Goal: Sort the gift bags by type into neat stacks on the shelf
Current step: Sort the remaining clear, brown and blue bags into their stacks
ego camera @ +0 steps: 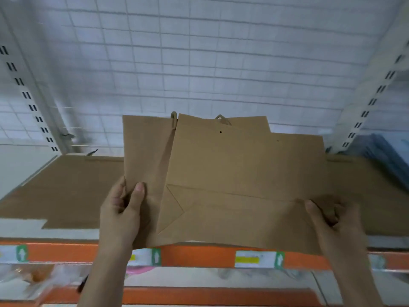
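I hold a small bundle of flat brown paper gift bags [232, 185] above the shelf [20, 224], their rope handles pointing away from me. My left hand [120, 214] grips the lower left corner, thumb on top of the left bag. My right hand [329, 220] grips the lower right corner, thumb on the front bag's folded base. The bags are fanned out, not lined up. More flat brown bags [73, 189] lie on the shelf under and to both sides of the held ones.
A white wire-grid back panel [199, 63] closes the shelf behind. Slotted uprights [33, 107] stand at left and right. Blue bags [380, 149] lean at the far right. An orange shelf edge [199, 255] carries price labels; packaged goods lie on the shelf below.
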